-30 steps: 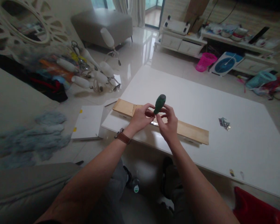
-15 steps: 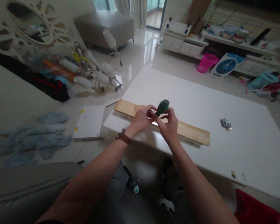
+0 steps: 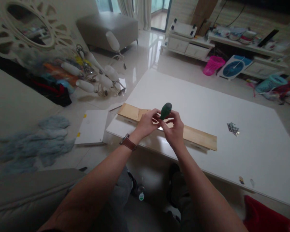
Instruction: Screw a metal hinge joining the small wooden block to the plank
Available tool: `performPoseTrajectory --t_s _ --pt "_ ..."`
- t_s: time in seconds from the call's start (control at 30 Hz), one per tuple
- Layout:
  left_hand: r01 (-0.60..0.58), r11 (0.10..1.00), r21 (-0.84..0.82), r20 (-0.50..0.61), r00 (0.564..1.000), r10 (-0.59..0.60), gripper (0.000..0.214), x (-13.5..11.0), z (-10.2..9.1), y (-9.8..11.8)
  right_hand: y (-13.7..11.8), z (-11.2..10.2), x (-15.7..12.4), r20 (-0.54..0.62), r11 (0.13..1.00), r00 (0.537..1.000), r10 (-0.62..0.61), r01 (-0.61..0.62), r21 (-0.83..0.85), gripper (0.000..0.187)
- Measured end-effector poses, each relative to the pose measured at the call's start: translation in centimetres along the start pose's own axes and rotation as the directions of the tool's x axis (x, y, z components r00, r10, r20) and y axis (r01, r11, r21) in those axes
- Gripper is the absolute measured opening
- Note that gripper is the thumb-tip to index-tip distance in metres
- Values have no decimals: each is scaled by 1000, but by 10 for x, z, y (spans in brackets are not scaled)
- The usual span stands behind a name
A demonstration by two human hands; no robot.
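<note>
A green-handled screwdriver (image 3: 166, 111) stands nearly upright between my hands, its dark handle end on top. My right hand (image 3: 175, 129) is closed on it, thumb and fingers around the lower handle. Beside it, my left hand (image 3: 147, 123) is closed too, fingertips pinched near the base of the handle; what they hold is hidden. Below both hands lies a long light-wood board (image 3: 200, 137) on a white panel (image 3: 193, 96). A bit of shiny metal (image 3: 160, 128) shows between my hands, and the screwdriver's tip is out of sight.
A small heap of metal hardware (image 3: 233, 129) lies on the panel to the right. A white box-like piece (image 3: 93, 127) stands at the left. Farther off are a lamp with several shades (image 3: 103, 80), a pink basket (image 3: 213, 65) and a blue fan (image 3: 234, 67).
The screwdriver's handle has tilted slightly to the left and looks more upright. Both hands stay at nearly the same place over the board.
</note>
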State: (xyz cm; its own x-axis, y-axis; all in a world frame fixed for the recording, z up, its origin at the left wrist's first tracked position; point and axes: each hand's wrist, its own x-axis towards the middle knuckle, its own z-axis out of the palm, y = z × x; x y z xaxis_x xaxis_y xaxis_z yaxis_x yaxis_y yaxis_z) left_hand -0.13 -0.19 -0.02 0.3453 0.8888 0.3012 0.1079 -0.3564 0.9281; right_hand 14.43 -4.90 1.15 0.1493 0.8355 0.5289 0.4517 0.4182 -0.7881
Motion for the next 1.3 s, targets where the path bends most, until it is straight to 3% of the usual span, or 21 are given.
performPoseTrajectory --t_s 0.17,0.43,0.77,1.1,1.3 --pt "1 998 59 -38 999 2 36 -1 -1 1 -3 -1 0 12 1000 1000 -1 1 8 35" --pt "60 994 -94 12 998 -59 41 0 0 -1 0 1 -1 -9 1000 1000 7 -7 17 35" --pt "13 998 54 -50 999 -10 35 -1 1 1 1 2 -1 -31 998 999 35 -37 -60 22" --pt "53 998 -21 -42 998 -54 53 0 -1 1 0 2 -2 39 1000 999 15 -16 19 39" --pt "26 1000 -19 -45 999 -26 47 2 0 -4 5 5 1 -4 999 999 37 -37 -15 29"
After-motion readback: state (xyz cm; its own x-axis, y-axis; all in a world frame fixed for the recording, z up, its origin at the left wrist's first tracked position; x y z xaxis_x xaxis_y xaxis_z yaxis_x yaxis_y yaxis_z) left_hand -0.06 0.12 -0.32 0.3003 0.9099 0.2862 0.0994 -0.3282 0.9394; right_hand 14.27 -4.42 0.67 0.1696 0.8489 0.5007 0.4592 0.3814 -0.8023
